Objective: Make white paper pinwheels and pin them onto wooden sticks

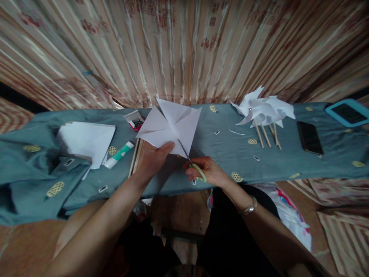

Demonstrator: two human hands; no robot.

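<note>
A square white sheet of paper (184, 119), slit from its corners toward the middle, is held up above the cloth. My left hand (155, 157) grips its near left edge, thumb on top and the other fingers hidden beneath. Pale green-handled scissors (198, 172) are in my right hand (206, 169), with fingers through the loops. Their blades lie along the paper's near corner, pointing toward its middle. Under the paper and my left wrist, several thin wooden sticks (134, 157) lie on the cloth. Behind the paper's left corner sits a small open box (135, 120) of dark pins or tacks.
A blue-green patterned cloth (225, 154) covers the narrow table. At left are stacked white paper sheets (86, 140) and a glue stick (119, 154). To the right lie several paper pinwheels (265, 109) on sticks, a phone (309, 137) and a blue-framed tablet (348, 112). A curtain hangs behind.
</note>
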